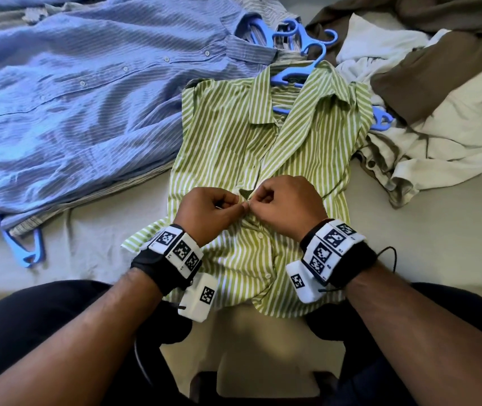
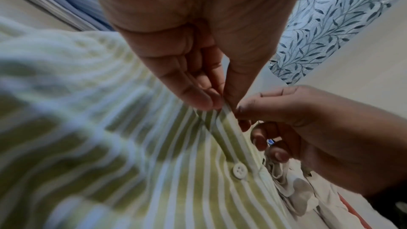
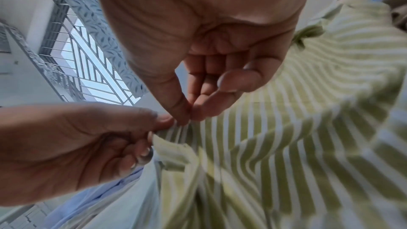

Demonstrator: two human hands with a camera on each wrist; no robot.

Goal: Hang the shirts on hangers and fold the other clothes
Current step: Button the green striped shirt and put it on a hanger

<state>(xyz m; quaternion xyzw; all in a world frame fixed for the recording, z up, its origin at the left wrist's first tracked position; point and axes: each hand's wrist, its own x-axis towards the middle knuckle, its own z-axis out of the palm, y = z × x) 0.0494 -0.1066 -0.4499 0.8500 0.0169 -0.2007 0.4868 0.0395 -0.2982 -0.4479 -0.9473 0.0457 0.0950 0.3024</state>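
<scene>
Head view puts the green striped shirt (image 1: 233, 148) flat on the pale bed sheet (image 1: 93, 247) straight in front of you, collar away from you and hem hanging off the near edge toward your lap. Its neck holds a blue hanger (image 1: 295, 74), whose hook pokes out above the collar and whose far arm tip shows past the shirt's right shoulder. Your left hand (image 1: 209, 213) and right hand (image 1: 288, 205) meet at the button placket around the middle of the shirt, knuckles almost touching. In the left wrist view your left thumb and fingertips (image 2: 198, 100) pinch one edge of the placket, and a white button (image 2: 239, 170) just below that grip sits fastened. In the right wrist view your right thumb and forefinger pinch the opposite edge, right against the left hand's fingertips; whether a button sits between them, you cannot tell. To your left lies a blue striped shirt (image 1: 81, 92), spread open-faced with another blue hanger (image 1: 26, 250) sticking out beneath its lower edge. More blue hangers (image 1: 298, 39) cluster beyond the green collar. To your right, a heap of white and brown clothes (image 1: 427, 92) is piled loosely, touching the green shirt's right side.
</scene>
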